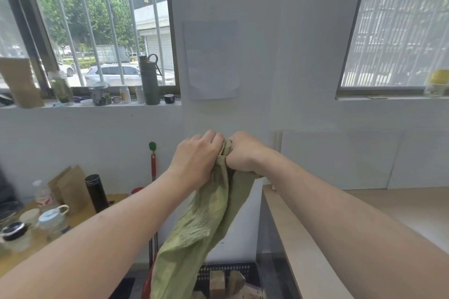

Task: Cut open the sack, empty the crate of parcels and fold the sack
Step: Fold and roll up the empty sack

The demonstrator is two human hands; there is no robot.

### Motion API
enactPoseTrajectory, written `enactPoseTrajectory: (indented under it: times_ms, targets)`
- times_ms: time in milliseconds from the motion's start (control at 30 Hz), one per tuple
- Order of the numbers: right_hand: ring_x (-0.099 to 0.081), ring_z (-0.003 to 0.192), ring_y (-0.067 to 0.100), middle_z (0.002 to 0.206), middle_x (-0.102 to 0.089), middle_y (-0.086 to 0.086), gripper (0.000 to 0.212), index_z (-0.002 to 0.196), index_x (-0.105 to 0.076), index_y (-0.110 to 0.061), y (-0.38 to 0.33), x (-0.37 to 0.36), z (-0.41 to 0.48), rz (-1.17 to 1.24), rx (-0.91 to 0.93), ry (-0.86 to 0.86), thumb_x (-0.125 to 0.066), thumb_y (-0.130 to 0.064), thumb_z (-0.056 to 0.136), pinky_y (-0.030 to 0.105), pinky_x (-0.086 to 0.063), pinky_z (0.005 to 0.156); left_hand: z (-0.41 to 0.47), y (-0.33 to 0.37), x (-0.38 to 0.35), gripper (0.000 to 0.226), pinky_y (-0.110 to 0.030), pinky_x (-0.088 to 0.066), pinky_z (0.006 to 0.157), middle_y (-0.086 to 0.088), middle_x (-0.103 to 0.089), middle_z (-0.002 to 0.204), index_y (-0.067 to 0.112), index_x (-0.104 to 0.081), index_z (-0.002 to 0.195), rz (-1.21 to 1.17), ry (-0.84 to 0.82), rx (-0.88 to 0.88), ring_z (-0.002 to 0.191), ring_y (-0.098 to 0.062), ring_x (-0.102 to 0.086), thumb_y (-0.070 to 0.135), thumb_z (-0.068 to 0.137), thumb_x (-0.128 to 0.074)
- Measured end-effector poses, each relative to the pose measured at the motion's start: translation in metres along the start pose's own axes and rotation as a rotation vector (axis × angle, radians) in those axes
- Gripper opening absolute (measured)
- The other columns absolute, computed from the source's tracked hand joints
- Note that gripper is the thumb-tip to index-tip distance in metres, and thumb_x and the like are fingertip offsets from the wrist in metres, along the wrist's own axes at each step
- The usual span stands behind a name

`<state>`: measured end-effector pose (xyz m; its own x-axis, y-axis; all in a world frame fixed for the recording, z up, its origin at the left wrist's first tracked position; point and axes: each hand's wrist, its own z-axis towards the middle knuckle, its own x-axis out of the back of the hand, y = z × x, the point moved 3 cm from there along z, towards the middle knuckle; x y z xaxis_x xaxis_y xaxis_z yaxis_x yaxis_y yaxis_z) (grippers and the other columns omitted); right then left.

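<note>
Both fists up high now, left hand (198, 153) and right hand (244, 153) knuckle to knuckle, each clenched on the bunched top of the green sack (206, 223), held in the air in front of the wall. The cloth hangs slack from that grip, crumpled and wrinkled all the way down, its lower end trailing over the black crate (226, 272) on the floor. It looks light and limp, thin woven stuff with no stiffness of its own, so it should fold easily but will not hold a crease unaided. Best purchase, I'd say, is out at the corners or along an edge, hands apart, to shake it flat. In the crate, brownish parcels (217, 283) show through the gap. Worktop (303, 245) to the right, handy for laying the sack down.
</note>
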<state>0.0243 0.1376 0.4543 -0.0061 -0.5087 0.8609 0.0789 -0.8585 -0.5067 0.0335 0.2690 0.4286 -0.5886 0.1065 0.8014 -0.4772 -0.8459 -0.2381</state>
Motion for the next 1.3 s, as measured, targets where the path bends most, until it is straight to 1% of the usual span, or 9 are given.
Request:
enactPoseTrajectory:
  times_ms: [100, 167, 300, 500, 700, 833, 1100, 1200, 1300]
  targets:
    - [-0.062, 0.073, 0.028, 0.084, -0.060, 0.008, 0.013, 0.093, -0.055, -0.013, 0.002, 0.002, -0.005, 0.010, -0.009, -0.030, -0.051, -0.008, 0.082, 0.031, -0.050, 0.054, 0.001, -0.002, -0.002, 0.031, -0.035, -0.033, 0.057, -0.002, -0.054, 0.103, 0.019, -0.048, 0.101, -0.124, -0.051, 0.046, 0.084, -0.033, -0.063, 0.014, 0.077, -0.067]
    - [-0.063, 0.095, 0.031, 0.102, -0.062, 0.006, 0.036, 0.113, -0.050, -0.019, 0.005, 0.003, -0.006, -0.076, 0.024, 0.010, -0.057, -0.011, 0.078, 0.040, -0.055, 0.078, 0.005, -0.002, -0.001, 0.024, -0.036, -0.037, 0.059, 0.000, -0.052, 0.099, 0.022, -0.045, 0.092, -0.196, -0.081, 0.080, 0.082, -0.034, -0.063, 0.022, 0.080, -0.066]
    - [-0.053, 0.117, 0.034, 0.131, -0.052, 0.011, 0.056, 0.125, -0.054, -0.019, 0.003, 0.003, -0.017, -0.689, 0.255, 0.454, -0.073, -0.035, 0.074, 0.050, -0.034, 0.101, 0.016, -0.009, 0.007, 0.011, -0.036, -0.037, 0.061, 0.000, -0.052, 0.090, 0.019, -0.059, 0.081, -0.276, -0.118, 0.234, 0.075, -0.031, -0.059, 0.027, 0.088, -0.058]
    - [-0.042, 0.139, 0.036, 0.144, -0.044, 0.017, 0.124, 0.155, -0.030, -0.006, 0.008, -0.015, -0.019, -0.716, 0.293, 0.565, -0.090, -0.048, 0.055, 0.054, -0.026, 0.112, 0.034, -0.016, 0.022, 0.021, -0.042, -0.057, 0.070, -0.007, -0.068, 0.079, 0.011, -0.065, 0.077, -0.468, -0.275, 0.419, 0.073, -0.031, -0.065, 0.024, 0.091, -0.055]
    - [-0.060, 0.083, 0.034, 0.096, -0.063, 0.012, 0.046, 0.123, -0.062, -0.008, 0.014, -0.011, -0.013, -0.797, 0.386, 0.877, -0.070, -0.009, 0.078, 0.045, -0.042, 0.083, 0.034, -0.012, 0.028, 0.024, -0.045, -0.059, 0.082, -0.018, -0.074, 0.091, 0.003, -0.071, 0.090, -0.801, -0.438, 0.364, 0.090, -0.034, -0.070, 0.015, 0.092, -0.051]
    - [-0.056, 0.067, 0.030, 0.076, -0.057, 0.008, 0.018, 0.092, -0.065, -0.014, 0.014, -0.013, -0.011, -0.809, 0.405, 0.904, -0.065, -0.003, 0.078, 0.040, -0.041, 0.070, 0.029, -0.010, 0.028, 0.013, -0.038, -0.052, 0.065, -0.012, -0.060, 0.072, 0.003, -0.061, 0.077, -0.759, -0.499, 0.336, 0.070, -0.029, -0.058, 0.004, 0.083, -0.049]
    - [-0.063, 0.080, 0.029, 0.086, -0.065, 0.006, 0.012, 0.093, -0.064, -0.019, 0.011, -0.012, -0.010, -0.822, 0.250, 0.611, -0.063, -0.016, 0.082, 0.037, -0.038, 0.075, 0.020, 0.005, 0.038, 0.043, -0.037, -0.056, 0.074, 0.003, -0.066, 0.085, 0.011, -0.059, 0.100, -0.656, -0.537, 0.181, 0.080, -0.020, -0.063, 0.039, 0.071, -0.076]
    - [-0.066, 0.097, 0.029, 0.104, -0.068, 0.004, 0.016, 0.105, -0.059, -0.021, 0.006, -0.008, -0.014, -0.777, 0.225, 0.508, -0.048, -0.017, 0.096, 0.039, -0.034, 0.080, 0.015, 0.008, 0.032, 0.084, -0.041, -0.056, 0.086, 0.007, -0.063, 0.107, 0.025, -0.052, 0.118, -0.342, -0.441, 0.107, 0.100, -0.018, -0.062, 0.069, 0.052, -0.080]
    - [-0.070, 0.100, 0.027, 0.105, -0.072, 0.000, 0.012, 0.101, -0.059, -0.025, -0.005, -0.008, -0.015, -0.721, 0.230, 0.436, -0.051, -0.019, 0.096, 0.036, -0.031, 0.077, 0.008, 0.014, 0.018, 0.080, -0.037, -0.052, 0.076, 0.003, -0.063, 0.113, 0.021, -0.050, 0.117, -0.142, -0.290, 0.201, 0.105, -0.024, -0.064, 0.065, 0.058, -0.083]
